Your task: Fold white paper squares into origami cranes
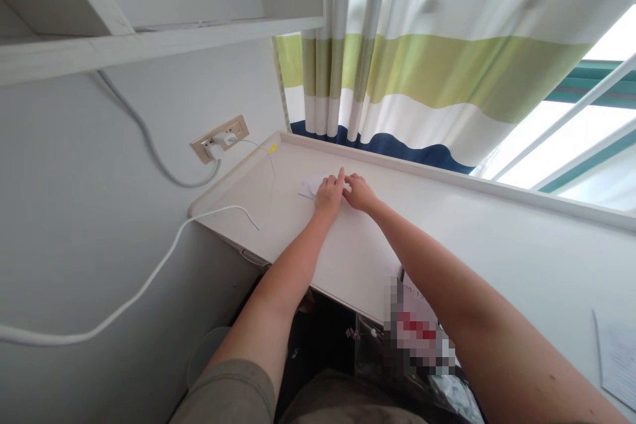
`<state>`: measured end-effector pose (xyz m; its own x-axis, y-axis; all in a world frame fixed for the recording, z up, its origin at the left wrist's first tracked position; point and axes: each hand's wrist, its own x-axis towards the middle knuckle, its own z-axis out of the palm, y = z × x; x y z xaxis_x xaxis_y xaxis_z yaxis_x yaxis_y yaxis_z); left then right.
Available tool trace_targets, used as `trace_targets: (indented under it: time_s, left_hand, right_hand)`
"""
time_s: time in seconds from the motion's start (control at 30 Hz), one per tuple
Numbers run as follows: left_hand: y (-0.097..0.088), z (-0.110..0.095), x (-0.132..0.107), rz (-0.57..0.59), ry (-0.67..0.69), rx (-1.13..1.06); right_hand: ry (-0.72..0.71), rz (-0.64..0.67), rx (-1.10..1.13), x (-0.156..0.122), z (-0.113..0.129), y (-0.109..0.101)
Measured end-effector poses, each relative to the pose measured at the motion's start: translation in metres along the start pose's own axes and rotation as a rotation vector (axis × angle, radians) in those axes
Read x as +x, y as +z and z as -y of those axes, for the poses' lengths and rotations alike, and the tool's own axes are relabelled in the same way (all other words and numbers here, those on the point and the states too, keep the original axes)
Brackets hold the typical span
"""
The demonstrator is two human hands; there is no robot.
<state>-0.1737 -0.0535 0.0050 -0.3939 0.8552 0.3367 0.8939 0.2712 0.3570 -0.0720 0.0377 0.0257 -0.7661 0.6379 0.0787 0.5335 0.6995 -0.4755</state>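
Observation:
Both of my hands meet over a small folded sheet of white paper [309, 187] lying on the white desk [422, 212], towards its far left part. My left hand [330, 195] rests on the paper, with one finger stretched forward and the others bent onto it. Close beside it, my right hand [360, 192] has its fingers pinched together at the paper's right side. Most of the paper is hidden under my hands, and only its left part shows.
A white cable [228, 209] hangs over the desk's left edge from the wall socket [219, 138]. A raised rim [447, 179] runs along the back by the curtain [427, 66]. Printed paper [616, 351] lies at the right. A shelf [163, 43] juts out above left.

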Motion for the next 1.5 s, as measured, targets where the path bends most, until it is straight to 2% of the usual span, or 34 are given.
trace_targets:
  time_s: [0.13, 0.27, 0.4, 0.5, 0.6, 0.73, 0.87, 1.0, 1.13, 1.3, 1.4, 1.5]
  left_hand:
    - [0.0, 0.005, -0.002, 0.068, 0.028, -0.064]
    - [-0.01, 0.019, -0.002, 0.1, 0.036, -0.066]
    - [-0.025, 0.037, -0.005, 0.083, -0.025, -0.06]
    - [-0.03, 0.05, -0.01, 0.139, -0.062, -0.082]
    - [-0.029, 0.06, -0.014, 0.175, -0.106, -0.067]
    - [-0.023, 0.068, -0.017, 0.138, -0.119, -0.061]
    - [-0.025, 0.062, -0.017, 0.11, -0.065, -0.046]
    - [-0.04, 0.048, -0.014, 0.067, 0.032, -0.033]
    - [-0.055, 0.037, -0.013, 0.014, 0.082, 0.003]
    - [-0.067, 0.035, -0.025, -0.016, 0.1, 0.042]
    - [-0.072, 0.031, -0.028, -0.047, 0.129, 0.043]
    - [-0.072, 0.016, -0.022, -0.125, 0.192, -0.007]
  right_hand:
    - [-0.054, 0.047, -0.157, 0.004, 0.008, 0.004]
    - [-0.13, 0.097, -0.285, 0.007, 0.004, 0.003]
    - [-0.214, 0.137, -0.39, 0.013, 0.0, 0.002]
    - [-0.249, 0.155, -0.451, 0.02, 0.002, 0.001]
    - [-0.292, 0.171, -0.486, 0.025, 0.005, -0.001]
    - [-0.355, 0.187, -0.505, 0.025, 0.006, -0.008]
    - [-0.35, 0.156, -0.524, 0.016, 0.002, -0.017]
    - [-0.321, 0.112, -0.515, 0.01, 0.0, -0.023]
    - [-0.324, 0.117, -0.466, 0.012, 0.007, -0.02]
    - [-0.37, 0.136, -0.37, 0.008, 0.012, -0.018]
    - [-0.377, 0.102, -0.321, 0.002, 0.007, -0.029]
    - [-0.347, 0.028, -0.271, -0.009, -0.004, -0.054]
